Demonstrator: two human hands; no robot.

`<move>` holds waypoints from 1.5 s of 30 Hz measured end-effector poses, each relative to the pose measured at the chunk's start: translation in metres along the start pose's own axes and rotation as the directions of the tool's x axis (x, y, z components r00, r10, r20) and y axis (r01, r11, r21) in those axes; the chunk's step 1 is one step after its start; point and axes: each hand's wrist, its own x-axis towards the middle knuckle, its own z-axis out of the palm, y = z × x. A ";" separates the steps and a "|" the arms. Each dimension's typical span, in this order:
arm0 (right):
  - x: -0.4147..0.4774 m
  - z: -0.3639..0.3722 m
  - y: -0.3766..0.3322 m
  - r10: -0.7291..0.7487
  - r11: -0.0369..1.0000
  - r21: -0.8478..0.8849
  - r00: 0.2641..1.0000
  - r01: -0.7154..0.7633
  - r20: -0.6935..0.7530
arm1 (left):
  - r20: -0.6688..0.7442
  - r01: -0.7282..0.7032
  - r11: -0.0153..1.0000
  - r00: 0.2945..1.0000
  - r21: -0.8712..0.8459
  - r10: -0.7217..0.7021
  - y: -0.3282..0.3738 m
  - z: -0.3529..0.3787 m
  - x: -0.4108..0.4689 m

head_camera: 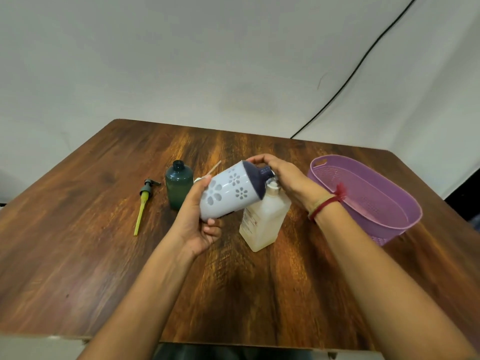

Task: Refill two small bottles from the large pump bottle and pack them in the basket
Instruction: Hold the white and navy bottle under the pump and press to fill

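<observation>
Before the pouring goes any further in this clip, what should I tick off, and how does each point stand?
1. Left hand grips the white flowered bottle firmly: ok.
2. Flowered bottle's neck tilted over the clear square bottle: ok.
3. Right hand steadies the two necks where they meet: ok.
4. Liquid flowing: cannot tell.
5. Green bottle uncapped, upright, its pump lying beside it: ok.
6. Purple basket holds a filled bottle: not ok, none inside yet.

Wooden table (78,255) with green bottle (179,184), pump (145,197), clear bottle (262,224), basket (389,229)
</observation>
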 end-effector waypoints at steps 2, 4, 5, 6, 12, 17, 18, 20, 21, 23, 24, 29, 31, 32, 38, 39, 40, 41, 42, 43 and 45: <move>0.000 -0.003 -0.003 -0.006 1.000 0.004 0.999 0.006 0.046 | 0.007 -0.013 1.000 1.000 0.007 0.013 0.002 0.002 -0.002; 0.000 -0.009 -0.001 0.010 0.999 0.044 0.995 -0.015 0.102 | 0.009 -0.036 0.999 0.999 0.020 0.036 0.004 0.004 -0.003; 0.000 -0.010 0.001 0.018 0.996 0.086 0.993 -0.029 0.120 | 0.012 -0.048 0.998 0.999 0.029 0.047 0.004 0.005 -0.002; 0.000 -0.011 0.004 0.014 0.991 0.128 0.993 -0.029 0.119 | 0.012 -0.053 0.998 0.999 0.034 0.053 0.004 0.005 -0.002; 0.003 -0.003 0.010 -0.050 0.999 -0.011 0.998 0.051 0.031 | -0.034 -0.012 1.000 0.999 0.009 0.013 -0.002 0.001 -0.001; 0.000 -0.006 -0.003 -0.036 0.997 -0.072 0.999 0.037 0.023 | 0.002 -0.045 0.998 0.999 0.039 0.045 0.006 0.006 -0.005; 0.000 -0.007 -0.005 -0.029 0.996 -0.089 0.999 0.032 0.027 | 0.003 -0.057 0.997 0.998 0.045 0.057 0.007 0.007 -0.006; -0.001 -0.007 -0.003 -0.023 0.998 -0.051 1.000 0.024 0.016 | 0.002 -0.062 0.997 0.998 0.047 0.062 0.008 0.008 -0.006; -0.001 -0.006 -0.001 -0.033 0.999 -0.016 0.999 0.033 0.003 | 0.002 -0.053 0.998 0.999 0.043 0.053 0.006 0.008 -0.005; -0.001 -0.003 0.005 -0.049 0.999 0.020 0.999 0.049 -0.017 | -0.006 -0.028 0.999 1.000 0.029 0.028 0.001 0.006 -0.001; -0.001 -0.001 0.006 -0.049 0.999 0.022 0.999 0.049 -0.024 | -0.017 -0.013 1.000 1.000 0.020 0.014 -0.002 0.004 0.000; -0.002 0.000 -0.001 0.007 0.998 -0.069 1.000 -0.009 -0.025 | -0.016 0.004 1.000 1.000 -0.001 -0.004 -0.002 0.001 0.001; -0.004 -0.005 -0.009 0.028 0.991 -0.131 1.000 -0.026 0.013 | -0.004 -0.024 1.000 1.000 0.013 0.024 0.002 0.003 -0.002; -0.006 -0.007 -0.012 0.035 0.990 -0.136 0.999 -0.031 0.030 | -0.001 -0.040 0.999 0.999 0.026 0.040 0.005 0.004 -0.004; -0.005 -0.001 -0.001 0.069 0.997 0.034 0.998 -0.069 -0.001 | -0.028 0.004 1.000 1.000 0.023 -0.003 -0.002 0.001 0.003; -0.005 0.000 -0.001 0.070 0.997 0.015 0.998 -0.070 0.000 | -0.030 0.013 1.000 0.999 0.014 -0.013 -0.004 -0.001 0.004; -0.005 0.001 -0.003 0.071 0.997 -0.012 0.997 -0.071 -0.002 | -0.028 0.018 1.000 0.999 0.004 -0.018 -0.004 -0.001 0.005; -0.004 0.001 -0.005 0.070 0.997 -0.039 0.998 -0.070 -0.009 | -0.025 0.017 1.000 1.000 -0.004 -0.017 -0.004 -0.001 0.005; -0.003 0.000 -0.007 0.064 0.996 -0.061 0.998 -0.065 -0.016 | -0.022 0.009 1.000 1.000 -0.007 -0.010 -0.003 -0.001 0.004; -0.002 -0.001 -0.009 0.053 0.995 -0.083 0.998 -0.054 -0.021 | -0.016 -0.005 1.000 1.000 -0.004 0.005 0.000 0.001 0.003; -0.001 -0.003 -0.011 0.033 0.992 -0.119 0.999 -0.036 -0.030 | -0.003 -0.032 0.999 0.999 0.012 0.032 0.006 0.003 0.002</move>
